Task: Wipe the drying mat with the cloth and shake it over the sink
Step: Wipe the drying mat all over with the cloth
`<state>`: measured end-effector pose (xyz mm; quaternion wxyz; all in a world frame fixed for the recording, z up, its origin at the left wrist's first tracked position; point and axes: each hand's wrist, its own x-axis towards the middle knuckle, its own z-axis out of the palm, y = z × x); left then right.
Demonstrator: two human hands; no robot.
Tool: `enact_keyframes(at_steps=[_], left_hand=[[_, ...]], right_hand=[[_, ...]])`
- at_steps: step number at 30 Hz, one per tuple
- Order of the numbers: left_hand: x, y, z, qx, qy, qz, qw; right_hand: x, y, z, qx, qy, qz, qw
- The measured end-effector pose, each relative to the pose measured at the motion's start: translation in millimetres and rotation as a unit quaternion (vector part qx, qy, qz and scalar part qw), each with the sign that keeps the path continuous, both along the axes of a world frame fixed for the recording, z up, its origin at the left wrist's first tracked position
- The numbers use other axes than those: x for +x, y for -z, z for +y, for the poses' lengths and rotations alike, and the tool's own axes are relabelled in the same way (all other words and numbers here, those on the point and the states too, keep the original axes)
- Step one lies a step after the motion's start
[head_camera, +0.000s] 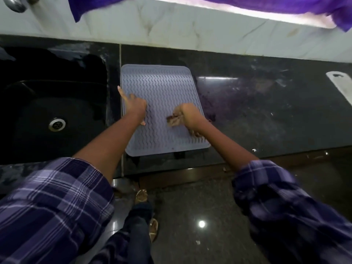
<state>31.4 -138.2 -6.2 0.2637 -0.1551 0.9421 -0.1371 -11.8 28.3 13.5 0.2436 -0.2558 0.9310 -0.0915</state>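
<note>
1. While plaid sleeves point(57, 202) fill the near edge, both forearms reach over the dark counter point(266, 121)
2. Right hand point(190, 116) is clamped on a brownish cloth point(174, 120), pressed to the drying mat point(167, 88)
3. Left hand point(136, 106) rests spread on the mat's left edge, forefinger extended
4. Mat lies flat just beside the black sink point(47, 111), left of it
5. Purple fabric point(285, 4) hangs farthest back

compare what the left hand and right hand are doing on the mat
The left hand is open, fingers spread, pressing the drying mat near its sink-side edge, holding nothing. The right hand is closed around a brownish cloth, nearer the mat's right edge. Both rest on the mat.
</note>
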Motion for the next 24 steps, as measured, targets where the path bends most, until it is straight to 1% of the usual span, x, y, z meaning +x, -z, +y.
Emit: enact_keyframes(at_steps=[3, 5, 7, 9, 11, 13, 15, 16, 17, 19, 21, 24], left_hand=[[1.5, -0.4, -0.1, 0.001, 0.006, -0.009, 1.000], [1.4, 0.9, -3.2, 0.020, 0.002, 0.010, 1.000], [4.1, -1.7, -6.6, 0.039, 0.001, 0.015, 0.999], [6.2, -4.8, -8.2, 0.052, 0.009, 0.017, 0.998], [4.3, -5.4, -10.1, 0.050, 0.019, 0.013, 0.998], [-1.3, -5.4, -12.4, 0.037, 0.032, 0.003, 0.999], [-9.9, -7.5, -14.8, 0.021, 0.043, 0.009, 0.999], [-16.1, -9.9, -16.4, 0.014, 0.046, 0.015, 0.999], [-23.2, -12.1, -18.5, 0.011, 0.046, 0.024, 0.999], [-39.5, -13.9, -24.7, 0.023, 0.039, 0.047, 0.998], [-56.6, -12.8, -33.5, 0.043, 0.030, 0.069, 0.996], [-83.3, -8.4, -44.8, 0.074, 0.023, 0.065, 0.995]], right_hand=[[14.5, 25.5, -10.7, -0.011, 0.009, 0.023, 1.000], [31.5, 38.4, -4.4, 0.015, -0.023, 0.046, 0.999], [35.9, 38.5, 9.2, 0.053, -0.073, 0.018, 0.996], [29.0, 28.0, 23.9, 0.062, -0.102, -0.046, 0.992], [13.5, 14.5, 33.9, 0.015, -0.087, -0.083, 0.993], [-1.7, -1.8, 36.6, -0.099, -0.005, -0.097, 0.990], [-17.6, -12.7, 31.5, -0.221, 0.088, -0.122, 0.964], [-26.6, -15.8, 27.2, -0.246, 0.122, -0.133, 0.952], [-36.7, -16.8, 22.9, -0.250, 0.141, -0.134, 0.949], [-56.1, -15.6, 14.0, -0.225, 0.132, -0.116, 0.958], [-77.1, -13.5, 5.5, -0.193, 0.108, -0.076, 0.972], [-111.6, -13.9, -11.0, -0.172, 0.103, 0.001, 0.980]])
